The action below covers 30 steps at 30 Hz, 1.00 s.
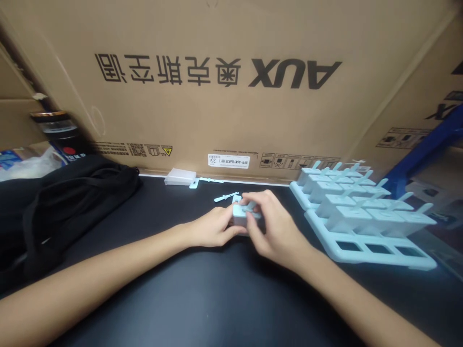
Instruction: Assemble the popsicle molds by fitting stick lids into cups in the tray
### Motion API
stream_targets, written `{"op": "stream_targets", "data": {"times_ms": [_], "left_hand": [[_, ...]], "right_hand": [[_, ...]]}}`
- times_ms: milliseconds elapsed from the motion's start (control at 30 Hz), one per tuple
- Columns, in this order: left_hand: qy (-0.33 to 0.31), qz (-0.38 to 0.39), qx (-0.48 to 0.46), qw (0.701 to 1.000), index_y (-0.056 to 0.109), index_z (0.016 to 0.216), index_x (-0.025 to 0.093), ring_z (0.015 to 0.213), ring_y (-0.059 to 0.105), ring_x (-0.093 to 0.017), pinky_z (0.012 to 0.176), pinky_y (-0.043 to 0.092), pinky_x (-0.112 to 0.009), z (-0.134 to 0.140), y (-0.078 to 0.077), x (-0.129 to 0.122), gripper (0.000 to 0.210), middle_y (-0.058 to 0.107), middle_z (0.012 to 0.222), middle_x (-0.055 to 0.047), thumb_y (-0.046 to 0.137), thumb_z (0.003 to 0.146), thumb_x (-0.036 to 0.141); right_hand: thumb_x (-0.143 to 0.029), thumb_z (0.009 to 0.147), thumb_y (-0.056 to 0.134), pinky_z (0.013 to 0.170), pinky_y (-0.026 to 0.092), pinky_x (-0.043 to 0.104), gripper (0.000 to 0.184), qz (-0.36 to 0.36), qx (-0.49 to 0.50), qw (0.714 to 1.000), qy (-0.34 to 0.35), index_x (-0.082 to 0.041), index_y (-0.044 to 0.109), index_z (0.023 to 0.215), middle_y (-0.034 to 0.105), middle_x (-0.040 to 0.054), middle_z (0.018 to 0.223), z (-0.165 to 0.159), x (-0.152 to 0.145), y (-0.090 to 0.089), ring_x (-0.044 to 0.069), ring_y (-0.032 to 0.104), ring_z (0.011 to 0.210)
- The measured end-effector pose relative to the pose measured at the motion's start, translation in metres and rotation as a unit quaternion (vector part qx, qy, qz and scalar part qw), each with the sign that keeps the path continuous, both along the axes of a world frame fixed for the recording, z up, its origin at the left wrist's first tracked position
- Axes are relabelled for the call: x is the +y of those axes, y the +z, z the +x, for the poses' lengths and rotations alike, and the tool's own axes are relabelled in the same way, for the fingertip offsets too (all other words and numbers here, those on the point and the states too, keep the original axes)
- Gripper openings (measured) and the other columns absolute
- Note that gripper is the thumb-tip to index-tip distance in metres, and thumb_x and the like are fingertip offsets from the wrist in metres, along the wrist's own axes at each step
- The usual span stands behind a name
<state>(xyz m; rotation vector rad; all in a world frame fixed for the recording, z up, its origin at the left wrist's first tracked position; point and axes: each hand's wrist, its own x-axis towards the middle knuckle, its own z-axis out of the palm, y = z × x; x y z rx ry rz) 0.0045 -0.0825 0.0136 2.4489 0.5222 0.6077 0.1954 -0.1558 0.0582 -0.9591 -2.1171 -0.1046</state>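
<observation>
Both my hands meet at the middle of the black table (224, 289) around one small pale blue mould cup (241, 216). My left hand (211, 229) grips the cup from its left side. My right hand (269, 226) covers its right side, with fingertips on the stick lid on top. A loose pale blue stick (226, 196) lies just behind the hands. Further back a clear mould cup (180, 177) lies on its side with another stick lid (202, 181) beside it.
At the right sits a pale blue tray (383, 253) holding several filled mould cups, with three vacant slots along its near edge. A black bag (61, 202) fills the left. A large cardboard box (231, 77) walls the back; a dark jar (58, 132) stands at far left.
</observation>
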Motion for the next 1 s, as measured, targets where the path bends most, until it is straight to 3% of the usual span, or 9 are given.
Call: {"op": "stream_targets", "data": {"times_ms": [100, 200, 333, 433, 500, 600, 700, 833, 1000], "left_hand": [[-0.019, -0.02, 0.005, 1.0, 0.049, 0.11, 0.019, 0.075, 0.066, -0.019, 0.069, 0.053, -0.03, -0.001, 0.0, -0.001, 0.019, 0.068, 0.091, -0.004, 0.051, 0.095, 0.032], [-0.009, 0.008, 0.049, 0.999, 0.053, 0.111, 0.018, 0.079, 0.066, -0.022, 0.071, 0.055, -0.034, -0.002, 0.002, -0.003, 0.023, 0.067, 0.097, -0.007, 0.051, 0.095, 0.035], [0.003, 0.111, 0.053, 0.992, 0.06, 0.113, 0.019, 0.108, 0.06, -0.029, 0.092, 0.052, -0.046, 0.0, 0.004, -0.004, 0.026, 0.061, 0.12, -0.013, 0.057, 0.091, 0.034], [0.004, 0.165, 0.054, 0.985, 0.065, 0.112, 0.022, 0.124, 0.049, -0.034, 0.105, 0.042, -0.055, 0.002, 0.007, -0.006, 0.032, 0.054, 0.134, -0.012, 0.067, 0.085, 0.039], [0.019, 0.181, 0.066, 0.981, 0.067, 0.114, 0.027, 0.132, 0.041, -0.037, 0.108, 0.035, -0.061, 0.002, 0.007, -0.006, 0.038, 0.047, 0.143, -0.01, 0.068, 0.083, 0.048], [0.09, 0.175, 0.086, 0.977, 0.065, 0.122, 0.03, 0.139, 0.036, -0.037, 0.11, 0.029, -0.066, 0.002, 0.003, -0.005, 0.039, 0.045, 0.147, -0.01, 0.056, 0.092, 0.054], [0.149, 0.166, 0.094, 0.97, 0.063, 0.128, 0.025, 0.137, 0.039, -0.034, 0.112, 0.033, -0.059, 0.002, -0.006, 0.0, 0.04, 0.051, 0.142, -0.012, 0.049, 0.097, 0.047], [0.173, 0.193, 0.095, 0.961, 0.062, 0.125, 0.018, 0.129, 0.047, -0.031, 0.109, 0.038, -0.052, 0.003, -0.013, 0.005, 0.039, 0.056, 0.134, -0.013, 0.048, 0.097, 0.041], [0.17, 0.206, 0.095, 0.959, 0.064, 0.111, 0.02, 0.112, 0.055, -0.027, 0.1, 0.044, -0.047, 0.004, -0.007, 0.002, 0.025, 0.063, 0.115, -0.008, 0.048, 0.096, 0.033]], "right_hand": [[-0.021, 0.088, 0.055, 0.091, 0.048, 0.051, 0.062, -0.015, -0.039, 0.998, -0.041, -0.018, 0.031, 0.145, 0.055, 0.0165, 0.128, -0.013, -0.005, -0.011, 0.029, 0.049, 0.109], [-0.027, 0.088, 0.055, 0.093, 0.047, 0.054, 0.052, -0.014, -0.088, 0.992, -0.088, -0.015, 0.045, 0.138, 0.05, 0.0198, 0.135, -0.018, -0.008, -0.015, 0.033, 0.045, 0.115], [-0.033, 0.09, 0.051, 0.075, 0.053, 0.045, 0.033, -0.034, -0.145, 0.981, -0.127, -0.014, 0.061, 0.115, 0.057, 0.0192, 0.114, -0.021, -0.009, -0.014, 0.031, 0.051, 0.1], [-0.029, 0.088, 0.051, 0.057, 0.051, 0.036, 0.024, -0.038, -0.165, 0.974, -0.149, -0.016, 0.061, 0.105, 0.056, 0.0158, 0.1, -0.02, -0.01, -0.011, 0.027, 0.053, 0.087], [-0.024, 0.085, 0.054, 0.06, 0.053, 0.035, 0.02, -0.005, -0.159, 0.979, -0.126, -0.017, 0.058, 0.104, 0.055, 0.0148, 0.1, -0.008, -0.014, -0.005, 0.025, 0.054, 0.088], [-0.024, 0.079, 0.064, 0.072, 0.054, 0.04, 0.035, 0.127, -0.123, 0.977, -0.118, -0.022, 0.053, 0.112, 0.053, 0.0142, 0.105, 0.039, -0.031, 0.011, 0.026, 0.056, 0.091], [-0.024, 0.072, 0.074, 0.077, 0.05, 0.048, 0.053, 0.247, -0.112, 0.934, -0.233, -0.032, 0.053, 0.12, 0.055, 0.0129, 0.096, 0.116, -0.056, 0.024, 0.032, 0.056, 0.091], [-0.027, 0.072, 0.075, 0.077, 0.044, 0.051, 0.052, 0.212, -0.083, 0.904, -0.362, -0.04, 0.058, 0.119, 0.059, 0.0172, 0.092, 0.214, -0.087, 0.018, 0.038, 0.054, 0.1], [-0.033, 0.074, 0.073, 0.076, 0.04, 0.051, 0.057, 0.101, -0.093, 0.919, -0.369, -0.045, 0.055, 0.126, 0.062, 0.0171, 0.098, 0.271, -0.096, -0.009, 0.039, 0.055, 0.097]]}}
